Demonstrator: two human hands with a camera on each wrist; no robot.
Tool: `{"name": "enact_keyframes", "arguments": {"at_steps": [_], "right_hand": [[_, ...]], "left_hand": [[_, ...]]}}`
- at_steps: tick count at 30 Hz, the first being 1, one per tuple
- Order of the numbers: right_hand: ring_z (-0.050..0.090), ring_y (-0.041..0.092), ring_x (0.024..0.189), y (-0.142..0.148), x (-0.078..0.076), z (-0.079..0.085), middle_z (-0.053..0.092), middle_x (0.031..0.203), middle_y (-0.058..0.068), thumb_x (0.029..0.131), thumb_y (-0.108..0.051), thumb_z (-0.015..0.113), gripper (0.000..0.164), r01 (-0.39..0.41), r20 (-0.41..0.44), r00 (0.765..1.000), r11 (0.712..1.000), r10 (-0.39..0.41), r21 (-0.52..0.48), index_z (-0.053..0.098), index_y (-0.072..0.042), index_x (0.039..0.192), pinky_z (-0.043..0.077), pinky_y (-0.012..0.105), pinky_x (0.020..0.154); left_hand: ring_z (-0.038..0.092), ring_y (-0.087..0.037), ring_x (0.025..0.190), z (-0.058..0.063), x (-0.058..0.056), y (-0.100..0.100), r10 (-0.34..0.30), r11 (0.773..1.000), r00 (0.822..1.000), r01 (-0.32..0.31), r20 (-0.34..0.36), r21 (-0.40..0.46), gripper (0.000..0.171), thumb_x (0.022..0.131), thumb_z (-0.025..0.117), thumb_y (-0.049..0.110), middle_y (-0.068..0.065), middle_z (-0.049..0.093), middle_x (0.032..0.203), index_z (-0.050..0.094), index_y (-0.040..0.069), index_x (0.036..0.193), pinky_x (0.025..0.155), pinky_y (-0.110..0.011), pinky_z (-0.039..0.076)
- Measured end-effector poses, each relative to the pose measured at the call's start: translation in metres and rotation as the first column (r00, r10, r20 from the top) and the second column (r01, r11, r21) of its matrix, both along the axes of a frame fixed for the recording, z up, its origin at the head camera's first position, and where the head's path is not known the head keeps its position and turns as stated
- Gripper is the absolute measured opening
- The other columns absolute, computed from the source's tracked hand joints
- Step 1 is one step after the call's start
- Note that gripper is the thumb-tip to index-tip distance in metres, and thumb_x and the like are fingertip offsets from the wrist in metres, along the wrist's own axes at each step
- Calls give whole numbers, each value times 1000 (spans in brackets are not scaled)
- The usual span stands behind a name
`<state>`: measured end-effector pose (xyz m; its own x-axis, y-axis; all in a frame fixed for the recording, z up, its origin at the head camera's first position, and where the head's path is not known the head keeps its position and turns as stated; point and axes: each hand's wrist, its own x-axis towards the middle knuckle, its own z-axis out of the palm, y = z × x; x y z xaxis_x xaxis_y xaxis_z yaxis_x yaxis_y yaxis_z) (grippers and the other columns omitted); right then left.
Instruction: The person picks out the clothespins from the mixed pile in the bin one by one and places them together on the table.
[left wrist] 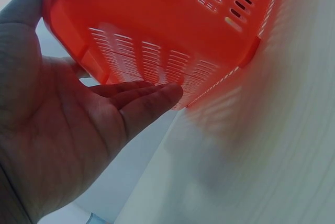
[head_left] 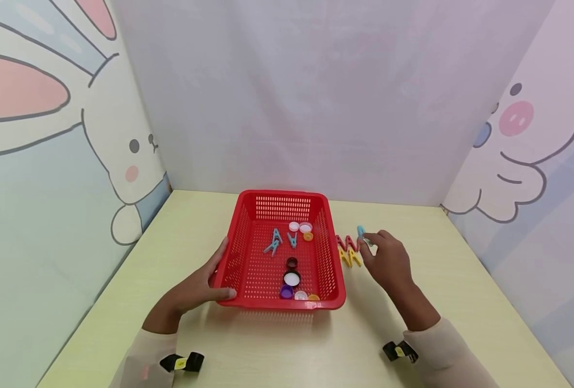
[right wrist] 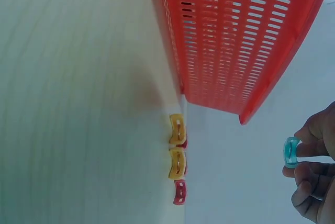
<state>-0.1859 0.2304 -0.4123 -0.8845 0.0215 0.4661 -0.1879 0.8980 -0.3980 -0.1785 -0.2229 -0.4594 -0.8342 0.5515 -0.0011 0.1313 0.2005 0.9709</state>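
Note:
My left hand (head_left: 197, 285) grips the left side of a red plastic basket (head_left: 279, 304), thumb over the rim and fingers against the outer wall. In the left wrist view those fingers lie along the slotted side. To the right of the basket, my right hand (head_left: 387, 257) pinches a light blue clothespin (head_left: 361, 231) above the table; the right wrist view shows the clothespin (right wrist: 290, 152) between thumb and fingertips. Below it lie red clothespins (head_left: 349, 242) and yellow clothespins (head_left: 354, 257) in two rows beside the basket. Blue clothespins (head_left: 276, 236) rest inside the basket.
Several bottle caps sit in the basket, among them a white cap (head_left: 294, 226), an orange cap (head_left: 308, 236) and a purple cap (head_left: 286, 291). The pale table (head_left: 461, 280) meets a grey back wall (head_left: 292, 108) and cartoon-printed side walls.

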Motion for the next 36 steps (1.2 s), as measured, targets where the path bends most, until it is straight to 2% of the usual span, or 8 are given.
{"name": "enact_keyframes", "arguments": {"at_steps": [6, 12, 21, 28, 36], "right_hand": [[53, 23, 65, 8, -3, -6, 76, 107, 24, 98, -15, 76, 30, 49, 101, 994, 999, -46, -22, 80, 1, 124, 46, 30, 53], [56, 23, 67, 14, -9, -15, 75, 104, 22, 100, -18, 74, 32, 67, 200, 978, 998, -63, -11, 80, 1, 124, 47, 29, 53], [65, 29, 79, 21, -14, -26, 75, 101, 21, 101, -19, 73, 30, 66, 280, 958, 997, -56, -26, 81, 1, 121, 48, 31, 55], [63, 26, 78, 28, -17, -32, 77, 102, 20, 101, -20, 72, 30, 64, 361, 931, 998, -52, -21, 81, 0, 120, 48, 32, 56], [59, 22, 71, 32, -22, -37, 78, 93, 14, 102, -23, 72, 33, 86, 475, 878, 996, -68, -17, 80, -1, 125, 48, 30, 56]], "left_hand": [[49, -46, 142, 0, 0, 0, -2, 1000, 1000, 2, -6, 6, 130, 88, 86, 17, -29, 32, 163, -9, 30, 176, 91, -37, 68], [49, -45, 142, 0, 0, 0, 0, 1000, 1000, 0, -5, 1, 130, 88, 86, 17, -29, 33, 163, -8, 31, 176, 91, -37, 68], [50, -46, 141, 1, 0, 0, -3, 1000, 1000, 3, -11, 6, 131, 87, 86, 17, -30, 33, 162, -8, 30, 176, 91, -37, 68], [50, -46, 140, 0, 0, 0, -4, 1000, 1000, 4, -2, 7, 131, 88, 86, 15, -31, 33, 162, -9, 30, 176, 91, -37, 68], [50, -46, 141, 0, 0, 1, -5, 1000, 1000, 5, 1, 7, 130, 88, 86, 16, -29, 33, 163, -8, 31, 176, 91, -37, 68]]}}
